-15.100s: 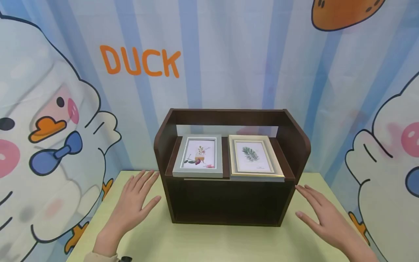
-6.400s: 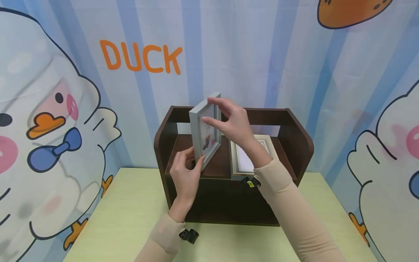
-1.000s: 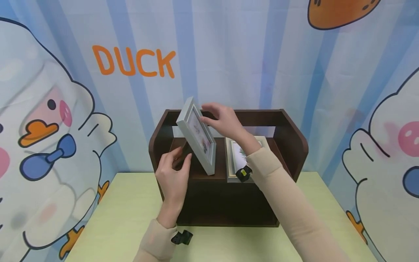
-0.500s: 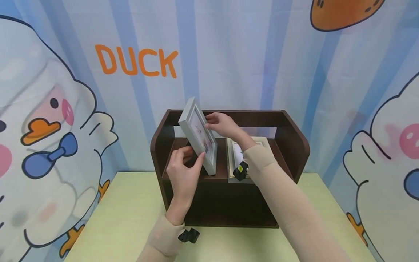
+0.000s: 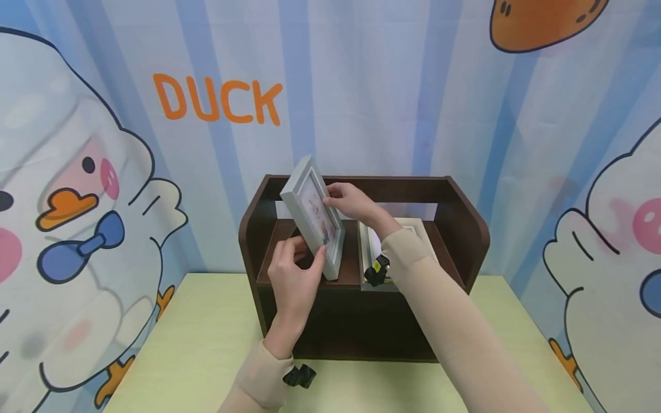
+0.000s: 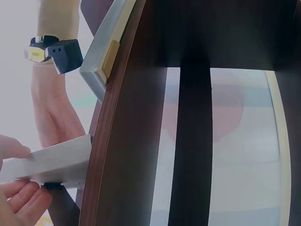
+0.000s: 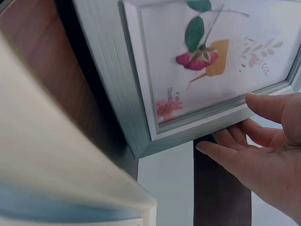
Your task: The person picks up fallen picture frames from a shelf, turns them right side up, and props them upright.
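A grey picture frame (image 5: 315,209) with a pressed-flower picture stands tilted on the upper board of a dark brown shelf (image 5: 361,324), its face turned to the right. My left hand (image 5: 293,278) pinches its near left edge, thumb in front and fingers behind. The left wrist view shows the frame (image 6: 63,157) edge-on between thumb and fingers, a dark strip (image 6: 65,207) beneath it. My right hand (image 5: 356,203) holds the opposite edge. Seen from the right wrist, that thumb lies on the border of the frame (image 7: 141,127), with the fingers behind.
A cream frame (image 5: 420,229) lies flat on the right half of the upper board, partly covered by my right forearm. Side panels and a back rail (image 5: 403,186) bound the board. The shelf stands on a light green table (image 5: 206,344), before a duck-print curtain (image 5: 372,86).
Earlier the grey frame lay flat and both hands were apart; it has since been raised. In the last second my left hand moved right onto its edge, and my right hand dropped slightly, closing on it.
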`<action>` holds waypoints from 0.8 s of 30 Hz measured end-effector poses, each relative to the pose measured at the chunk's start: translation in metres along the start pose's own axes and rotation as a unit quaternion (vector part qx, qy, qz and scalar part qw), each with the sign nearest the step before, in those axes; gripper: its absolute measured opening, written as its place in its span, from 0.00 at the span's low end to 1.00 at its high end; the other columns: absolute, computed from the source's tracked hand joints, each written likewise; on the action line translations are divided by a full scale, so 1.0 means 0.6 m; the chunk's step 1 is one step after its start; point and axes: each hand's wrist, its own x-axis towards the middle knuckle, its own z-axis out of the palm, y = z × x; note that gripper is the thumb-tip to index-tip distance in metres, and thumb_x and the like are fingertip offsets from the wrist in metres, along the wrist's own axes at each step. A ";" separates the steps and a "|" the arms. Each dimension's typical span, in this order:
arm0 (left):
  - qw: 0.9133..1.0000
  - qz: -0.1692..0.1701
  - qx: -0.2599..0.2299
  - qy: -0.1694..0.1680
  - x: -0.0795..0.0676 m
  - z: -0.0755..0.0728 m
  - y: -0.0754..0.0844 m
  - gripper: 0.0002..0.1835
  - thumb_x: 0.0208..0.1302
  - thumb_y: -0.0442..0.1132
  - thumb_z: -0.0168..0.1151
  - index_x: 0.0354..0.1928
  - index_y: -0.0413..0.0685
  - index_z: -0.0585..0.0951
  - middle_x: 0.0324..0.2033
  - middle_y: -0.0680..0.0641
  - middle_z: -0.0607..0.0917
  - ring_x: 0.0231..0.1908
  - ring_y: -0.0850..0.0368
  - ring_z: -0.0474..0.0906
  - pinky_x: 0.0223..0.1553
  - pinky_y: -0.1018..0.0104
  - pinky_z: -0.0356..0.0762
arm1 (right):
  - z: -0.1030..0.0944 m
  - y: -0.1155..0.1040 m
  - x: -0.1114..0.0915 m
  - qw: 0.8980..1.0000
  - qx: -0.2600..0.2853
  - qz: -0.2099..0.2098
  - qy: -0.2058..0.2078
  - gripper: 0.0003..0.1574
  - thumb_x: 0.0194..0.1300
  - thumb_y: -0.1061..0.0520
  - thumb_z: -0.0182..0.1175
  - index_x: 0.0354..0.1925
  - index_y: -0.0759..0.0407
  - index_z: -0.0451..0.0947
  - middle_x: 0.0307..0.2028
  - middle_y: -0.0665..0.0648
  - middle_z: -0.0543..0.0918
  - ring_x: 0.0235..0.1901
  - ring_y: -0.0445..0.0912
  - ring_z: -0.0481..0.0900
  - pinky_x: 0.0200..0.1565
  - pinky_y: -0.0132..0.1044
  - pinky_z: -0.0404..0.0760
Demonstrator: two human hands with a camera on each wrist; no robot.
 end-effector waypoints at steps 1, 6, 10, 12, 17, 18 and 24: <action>1.000 0.000 0.000 0.001 0.000 -0.001 -0.001 0.14 0.50 0.45 0.65 0.36 0.45 0.78 0.31 0.48 0.77 0.32 0.58 0.75 0.35 0.68 0.78 | -0.001 0.001 -0.001 1.000 0.001 0.000 0.001 0.25 0.65 0.54 0.48 0.59 0.59 0.63 0.53 0.58 0.72 0.53 0.48 0.69 0.54 0.44 0.69; 1.000 0.003 0.001 0.016 0.002 -0.012 -0.010 0.13 0.50 0.43 0.64 0.37 0.45 0.79 0.31 0.47 0.77 0.32 0.59 0.75 0.34 0.69 0.78 | -0.005 0.007 -0.005 1.000 0.006 0.005 0.010 0.24 0.64 0.55 0.50 0.57 0.61 0.65 0.50 0.58 0.74 0.50 0.48 0.71 0.53 0.44 0.70; 1.000 0.002 0.008 0.025 0.007 -0.023 -0.020 0.13 0.51 0.43 0.63 0.38 0.45 0.80 0.31 0.47 0.78 0.33 0.59 0.76 0.34 0.70 0.79 | -0.008 0.007 -0.011 1.000 0.000 0.019 0.025 0.23 0.62 0.55 0.53 0.55 0.61 0.68 0.48 0.58 0.75 0.49 0.48 0.73 0.52 0.42 0.72; 1.000 -0.001 0.009 0.028 0.010 -0.027 -0.023 0.14 0.51 0.43 0.63 0.39 0.45 0.80 0.31 0.46 0.78 0.33 0.59 0.76 0.34 0.70 0.79 | -0.010 0.006 -0.014 0.999 -0.004 0.028 0.034 0.23 0.61 0.55 0.55 0.54 0.61 0.69 0.47 0.58 0.76 0.48 0.48 0.74 0.51 0.42 0.73; 0.999 -0.007 0.013 0.036 0.017 -0.035 -0.030 0.15 0.52 0.42 0.63 0.41 0.43 0.81 0.32 0.45 0.79 0.32 0.57 0.78 0.33 0.67 0.79 | -0.015 0.009 -0.022 0.998 -0.003 0.045 0.043 0.26 0.58 0.54 0.58 0.54 0.60 0.69 0.48 0.58 0.76 0.48 0.48 0.74 0.50 0.41 0.74; 0.999 -0.006 0.014 0.039 0.018 -0.036 -0.031 0.14 0.52 0.41 0.63 0.41 0.42 0.81 0.31 0.45 0.79 0.32 0.56 0.78 0.33 0.66 0.80 | -0.016 0.009 -0.024 0.998 -0.001 0.046 0.044 0.26 0.58 0.54 0.58 0.54 0.61 0.69 0.49 0.58 0.76 0.48 0.48 0.74 0.50 0.41 0.74; 0.999 -0.018 0.019 0.047 0.026 -0.037 -0.040 0.14 0.52 0.40 0.63 0.41 0.41 0.81 0.31 0.44 0.79 0.32 0.56 0.79 0.33 0.66 0.80 | -0.019 0.007 -0.038 0.996 0.006 0.070 0.063 0.27 0.57 0.56 0.59 0.55 0.62 0.68 0.49 0.59 0.75 0.47 0.48 0.74 0.48 0.39 0.76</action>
